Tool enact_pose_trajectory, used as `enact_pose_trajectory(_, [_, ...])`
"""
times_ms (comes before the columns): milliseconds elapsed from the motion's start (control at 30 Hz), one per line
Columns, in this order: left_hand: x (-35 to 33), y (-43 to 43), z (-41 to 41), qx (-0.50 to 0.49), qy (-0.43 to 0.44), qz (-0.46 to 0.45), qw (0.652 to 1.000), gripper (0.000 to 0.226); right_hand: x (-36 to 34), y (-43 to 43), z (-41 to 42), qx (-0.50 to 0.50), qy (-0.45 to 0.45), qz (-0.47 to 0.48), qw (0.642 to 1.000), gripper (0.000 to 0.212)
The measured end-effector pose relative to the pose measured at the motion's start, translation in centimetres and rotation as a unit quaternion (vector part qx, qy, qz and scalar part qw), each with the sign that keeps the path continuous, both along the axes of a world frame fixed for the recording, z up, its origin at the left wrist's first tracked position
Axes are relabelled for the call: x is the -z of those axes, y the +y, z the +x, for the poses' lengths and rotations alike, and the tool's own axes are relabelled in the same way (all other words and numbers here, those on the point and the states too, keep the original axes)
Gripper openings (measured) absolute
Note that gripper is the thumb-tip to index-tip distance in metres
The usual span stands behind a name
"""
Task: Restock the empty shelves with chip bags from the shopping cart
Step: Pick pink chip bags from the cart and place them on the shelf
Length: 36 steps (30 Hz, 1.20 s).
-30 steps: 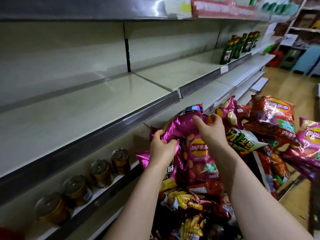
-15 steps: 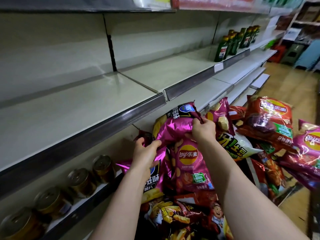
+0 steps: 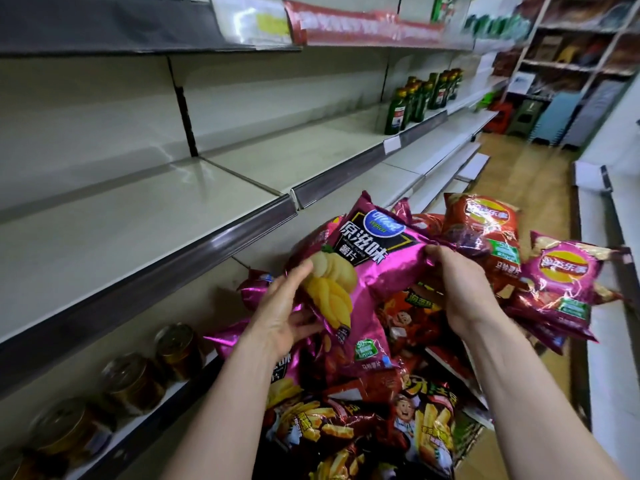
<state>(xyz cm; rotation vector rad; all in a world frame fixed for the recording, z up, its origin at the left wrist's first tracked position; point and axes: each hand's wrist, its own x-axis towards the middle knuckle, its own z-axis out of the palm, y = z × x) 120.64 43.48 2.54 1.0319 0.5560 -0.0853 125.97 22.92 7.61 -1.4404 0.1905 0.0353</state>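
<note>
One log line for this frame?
left hand: holds magenta chip bag | right hand: pinches its edge | bag: over pile, not shelved

Fingers of the right hand (image 3: 464,289) are hidden behind the shiny magenta foil chip bag (image 3: 374,271). Whatever carries the heap of chip bags (image 3: 415,427) is buried beneath it. Gold-lidded glass jars (image 3: 131,382) along the lower shelf's (image 3: 162,407) front edge are blurred. Print on the red paper strip (image 3: 363,29) cannot be read.

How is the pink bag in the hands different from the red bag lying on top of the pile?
The pink bag has a blue oval badge; the red bag has a round yellow logo. The left hand and right hand hold the pink bag up; the red bag lies on the pile. Both are shiny chip bags.
</note>
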Motion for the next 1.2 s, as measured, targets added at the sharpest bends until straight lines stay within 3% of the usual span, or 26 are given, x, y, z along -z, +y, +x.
enact_pose_trajectory(67, [0.8, -0.8, -0.4, -0.019, 0.003, -0.008, 1.000, 0.065, 0.4, 0.4, -0.4, 0.025, 0.012, 0.033, 0.999, 0.017])
enact_pose_trajectory(133, [1.4, -1.9, -0.8, -0.026, 0.002, -0.002, 1.000, 0.058, 1.3, 1.1, -1.1, 0.019, 0.029, 0.070, 0.997, 0.037])
enact_pose_trajectory(300, [1.4, -4.4, -2.6, 0.040, -0.008, 0.019, 0.999, 0.037, 3.6, 1.4, -3.3, 0.057, 0.051, 0.119, 0.990, 0.040])
enact_pose_trajectory(367, [1.2, -3.8, -2.8, 0.053, -0.002, 0.048, 0.997, 0.048, 3.4, 0.3, -3.7, 0.066, 0.066, 0.108, 0.990, 0.043])
enact_pose_trajectory(500, [0.7, -3.0, -2.7, 0.109, -0.044, 0.233, 0.965, 0.056, 2.7, -0.7, -4.7, -0.019, 0.078, 0.063, 0.995, 0.035])
enact_pose_trajectory(633, [0.0, -4.3, -3.1, 0.197, -0.103, 0.254, 0.941, 0.062, 2.6, 0.6, -6.2, -0.072, 0.051, 0.056, 0.994, 0.015])
enact_pose_trajectory(733, [0.7, -4.7, -3.3, 0.153, -0.086, 0.226, 0.958, 0.095, 3.3, 0.5, -7.6, -0.074, 0.045, 0.043, 0.995, 0.040])
enact_pose_trajectory(933, [1.3, -6.1, -5.0, 0.139, -0.049, 0.194, 0.970, 0.095, 5.1, -0.7, -10.6, -0.071, 0.088, -0.079, 0.990, 0.085])
enact_pose_trajectory(1067, [1.0, -7.1, -5.2, 0.150, -0.032, 0.252, 0.956, 0.083, 5.3, -1.4, -11.5, -0.006, 0.065, -0.104, 0.992, 0.058])
enact_pose_trajectory(1200, [0.9, -7.0, -5.6, 0.160, -0.028, 0.275, 0.948, 0.093, 5.7, -1.3, -11.9, 0.016, 0.069, -0.115, 0.991, 0.062])
